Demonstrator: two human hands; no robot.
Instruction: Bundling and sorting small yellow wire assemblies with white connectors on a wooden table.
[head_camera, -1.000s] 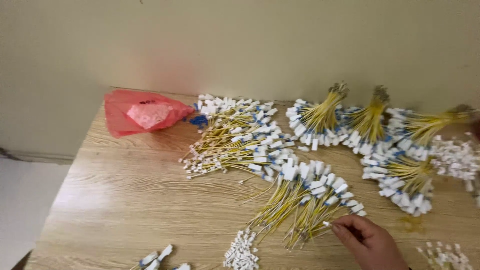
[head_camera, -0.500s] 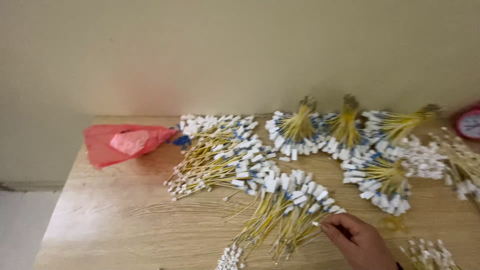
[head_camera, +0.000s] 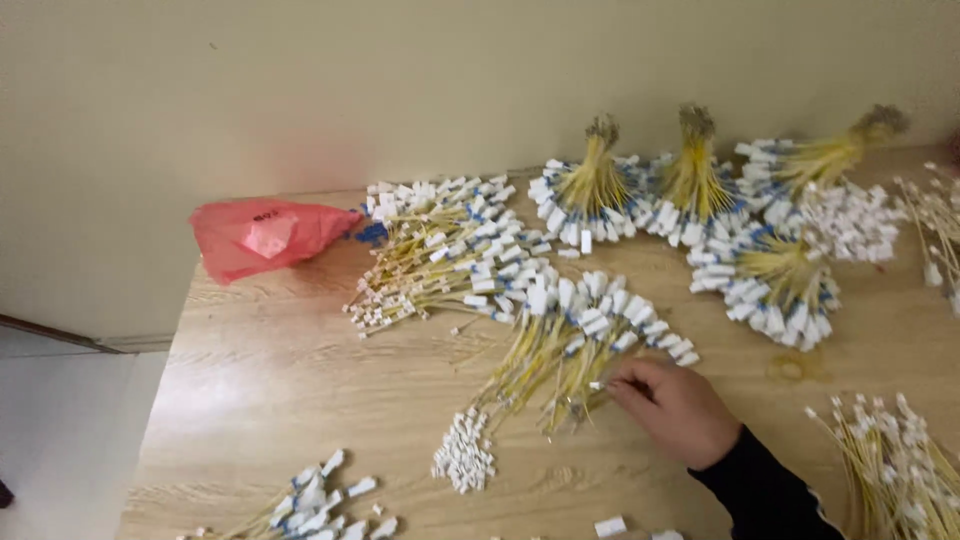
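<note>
My right hand (head_camera: 672, 407), in a black sleeve, rests on the wooden table (head_camera: 270, 380) with its fingertips touching the near edge of a loose fan of thin yellow cables with white and blue connectors (head_camera: 565, 335). Whether the fingers pinch a cable cannot be made out. A bigger heap of the same cables (head_camera: 440, 255) lies behind it. Tied bundles of cables (head_camera: 600, 190) stand in a row along the wall. My left hand is out of view.
A red plastic bag (head_camera: 262, 233) lies at the table's back left. A small pile of white caps (head_camera: 462, 456) sits left of my hand. More cables lie at the front left (head_camera: 315, 500) and front right (head_camera: 895, 460). The table's left edge drops to a pale floor (head_camera: 60, 430).
The view has swung and shifted, so the cables and bag sit differently in frame. My right hand has stayed at the near edge of the loose fan of cables.
</note>
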